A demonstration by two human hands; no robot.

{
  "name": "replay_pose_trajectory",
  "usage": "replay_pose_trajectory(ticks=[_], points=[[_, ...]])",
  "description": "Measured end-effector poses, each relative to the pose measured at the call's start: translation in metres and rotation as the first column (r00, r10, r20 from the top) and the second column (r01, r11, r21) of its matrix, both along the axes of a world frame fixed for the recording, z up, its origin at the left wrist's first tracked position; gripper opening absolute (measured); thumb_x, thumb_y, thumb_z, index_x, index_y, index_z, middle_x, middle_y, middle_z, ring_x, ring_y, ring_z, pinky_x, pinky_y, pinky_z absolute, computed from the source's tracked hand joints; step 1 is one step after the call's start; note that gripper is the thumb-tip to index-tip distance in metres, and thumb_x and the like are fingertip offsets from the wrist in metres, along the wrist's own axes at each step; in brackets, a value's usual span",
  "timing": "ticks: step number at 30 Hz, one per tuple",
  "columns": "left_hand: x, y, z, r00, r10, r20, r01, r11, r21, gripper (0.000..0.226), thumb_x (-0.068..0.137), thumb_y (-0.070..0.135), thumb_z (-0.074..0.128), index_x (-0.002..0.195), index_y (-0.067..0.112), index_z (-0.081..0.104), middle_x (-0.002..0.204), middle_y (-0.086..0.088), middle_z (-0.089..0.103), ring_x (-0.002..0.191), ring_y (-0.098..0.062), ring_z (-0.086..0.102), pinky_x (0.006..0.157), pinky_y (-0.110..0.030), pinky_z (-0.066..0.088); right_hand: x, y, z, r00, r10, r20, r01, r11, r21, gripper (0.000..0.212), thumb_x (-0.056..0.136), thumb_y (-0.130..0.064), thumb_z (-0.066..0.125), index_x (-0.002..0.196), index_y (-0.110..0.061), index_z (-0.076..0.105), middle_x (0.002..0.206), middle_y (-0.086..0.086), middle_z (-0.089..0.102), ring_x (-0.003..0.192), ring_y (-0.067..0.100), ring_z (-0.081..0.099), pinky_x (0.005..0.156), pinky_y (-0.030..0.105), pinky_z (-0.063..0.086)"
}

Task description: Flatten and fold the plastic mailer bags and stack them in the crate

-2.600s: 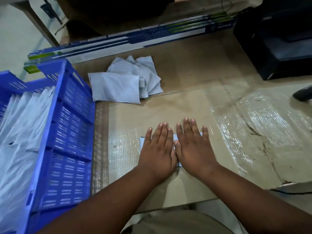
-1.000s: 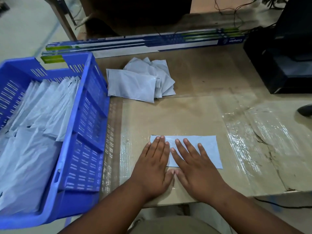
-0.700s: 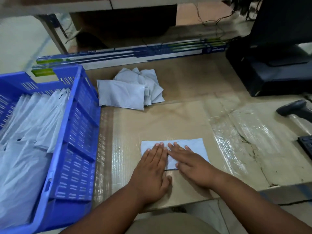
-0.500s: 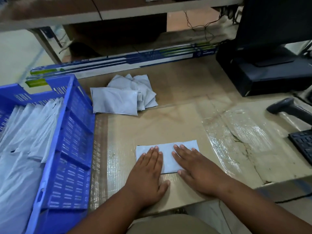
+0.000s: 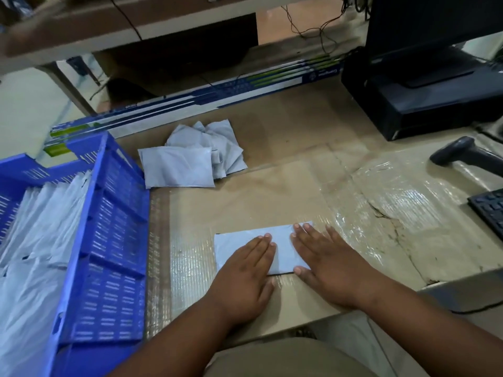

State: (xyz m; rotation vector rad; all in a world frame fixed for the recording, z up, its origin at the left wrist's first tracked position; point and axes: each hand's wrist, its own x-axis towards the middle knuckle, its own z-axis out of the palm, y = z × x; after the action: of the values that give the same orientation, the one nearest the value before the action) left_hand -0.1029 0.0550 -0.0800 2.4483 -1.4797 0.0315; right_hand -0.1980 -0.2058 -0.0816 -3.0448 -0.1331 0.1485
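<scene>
A pale grey folded mailer bag (image 5: 283, 247) lies flat on the cardboard-covered table near its front edge. My left hand (image 5: 242, 276) presses its left part with straight fingers. My right hand (image 5: 326, 265) lies flat on its right end, fingers spread. A blue slatted crate (image 5: 109, 240) stands at the left, with several grey mailers (image 5: 43, 221) lying inside. A loose pile of unfolded grey mailers (image 5: 190, 159) sits behind, beside the crate's far corner.
A long blue and white carton (image 5: 206, 99) lies along the table's back. A black monitor on a black box (image 5: 424, 85) stands at the back right. A barcode scanner (image 5: 462, 156) and a keyboard corner (image 5: 490, 210) lie at the right edge.
My hands have slid apart over the bag, the right one moving to its right end. The bag's visible length has shortened since a second ago. The camera has tilted up.
</scene>
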Motion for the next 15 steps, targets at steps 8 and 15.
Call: replay_pose_trajectory(ticks=[8, 15], points=[[0.013, -0.018, -0.002, 0.998, 0.067, -0.01, -0.067, 0.996, 0.056, 0.067, 0.104, 0.024, 0.045, 0.166, 0.006, 0.027, 0.175, -0.011, 0.021, 0.164, -0.022, 0.014, 0.129, -0.049, 0.023, 0.042, 0.062, 0.013, 1.0, 0.009, 0.008, -0.01, 0.992, 0.127, 0.074, 0.102, -0.043, 0.023, 0.168, -0.012, 0.016, 0.176, 0.009, 0.012, 0.163, 0.023, 0.005, 0.131, 0.051, 0.007], [0.015, 0.007, -0.011, 0.982, 0.182, 0.042, -0.186, 0.975, 0.119, 0.071, 0.111, 0.046, 0.037, 0.168, 0.007, 0.021, 0.177, -0.011, 0.012, 0.164, -0.021, 0.007, 0.132, -0.048, 0.017, 0.024, 0.036, -0.005, 1.0, -0.021, -0.006, 0.021, 0.998, 0.059, 0.086, 0.104, -0.07, 0.008, 0.169, -0.012, 0.013, 0.177, 0.005, 0.003, 0.163, 0.019, 0.0, 0.13, 0.054, 0.007]])
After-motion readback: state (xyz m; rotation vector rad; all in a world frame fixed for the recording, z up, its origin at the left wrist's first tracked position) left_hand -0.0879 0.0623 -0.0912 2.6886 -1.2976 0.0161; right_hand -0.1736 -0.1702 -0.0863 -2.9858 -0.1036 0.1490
